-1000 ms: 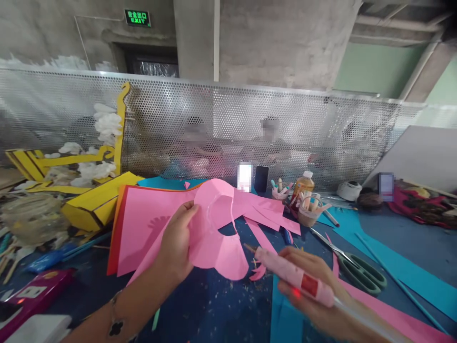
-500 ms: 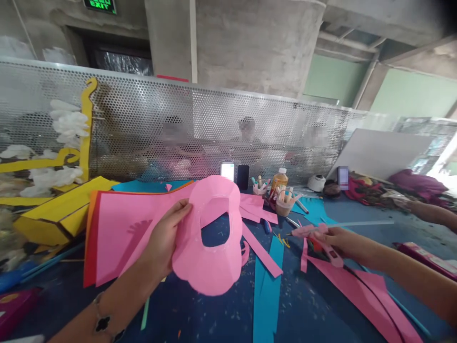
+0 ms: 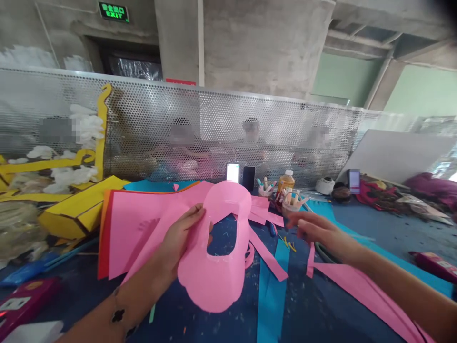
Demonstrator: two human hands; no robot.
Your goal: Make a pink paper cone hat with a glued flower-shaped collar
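In the head view my left hand (image 3: 185, 228) grips the left edge of a pink paper cutout (image 3: 214, 286) with scalloped edges and a large hole in its middle. A glossy line runs round the hole. Above the table on the right, my right hand (image 3: 317, 231) reaches leftward, fingers stretched out and slightly blurred, with nothing visible in them. It is nearest to a plastic cup (image 3: 291, 207) of sticks. Beneath that forearm lie a large pink paper offcut (image 3: 357, 281) and a small pink strip (image 3: 310, 262).
Pink sheets (image 3: 132, 228) stack on the left, beside a yellow paper box (image 3: 78, 209). Blue paper strips (image 3: 273, 290) cross the table. An orange drink bottle (image 3: 285, 183) and two phones (image 3: 249, 178) stand before a perforated metal screen (image 3: 221, 114). Purple boxes (image 3: 28, 300) lie at the left.
My right hand has let go of the pink glue gun, which no longer shows, and has moved left and slightly up. The cutout is a little lower and right in view. A co-worker's arm has left the right side.
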